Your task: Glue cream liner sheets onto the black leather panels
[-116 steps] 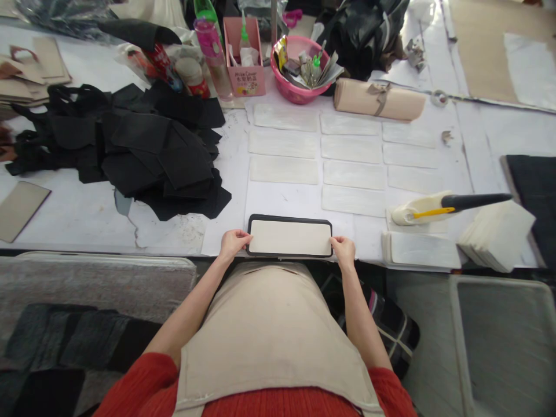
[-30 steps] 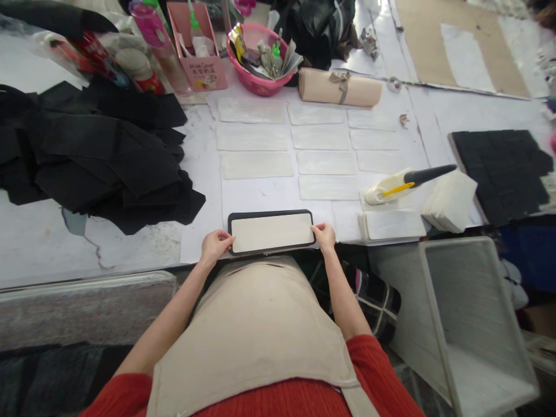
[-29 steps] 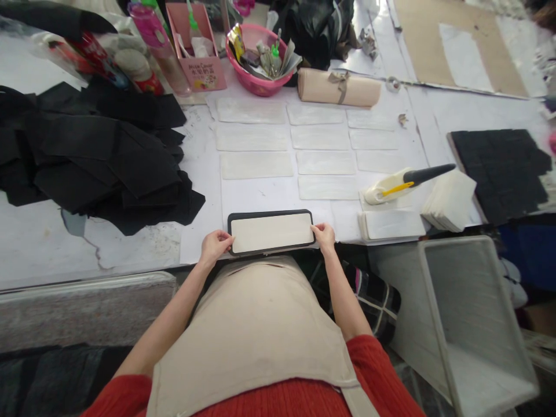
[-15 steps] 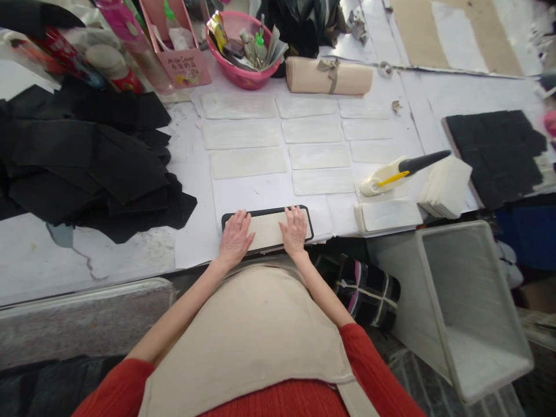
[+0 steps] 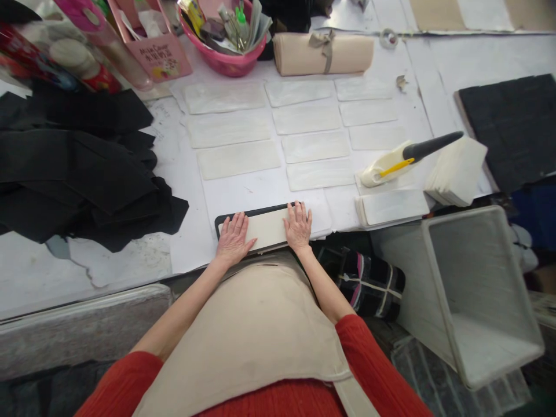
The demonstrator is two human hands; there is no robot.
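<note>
A cream strip (image 5: 268, 230) lies on a black rounded piece (image 5: 256, 212) at the table's front edge. My left hand (image 5: 233, 238) rests flat over the left end, fingers spread. Over the right end lies my right hand (image 5: 297, 227), its fingers extended on the strip and the black border. Beyond my hands, several whitish strips (image 5: 238, 160) are laid out in rows on white paper. A stack of pale strips (image 5: 393, 207) sits to the right, and behind it a white container (image 5: 384, 167) holds a yellow-handled tool (image 5: 397, 168) and a dark-handled one.
Black pieces (image 5: 78, 174) are heaped at the left. At the back stand a pink basket (image 5: 234, 65), a pink box (image 5: 158, 57) and a tied beige roll (image 5: 324, 53). A grey bin (image 5: 443, 289) is below the table's right edge; black sheets (image 5: 512, 127) lie far right.
The view has moved closer to the table. Both hands remain on the strip; my right hand's fingers are spread a little differently and cover more of the black piece's right end.
</note>
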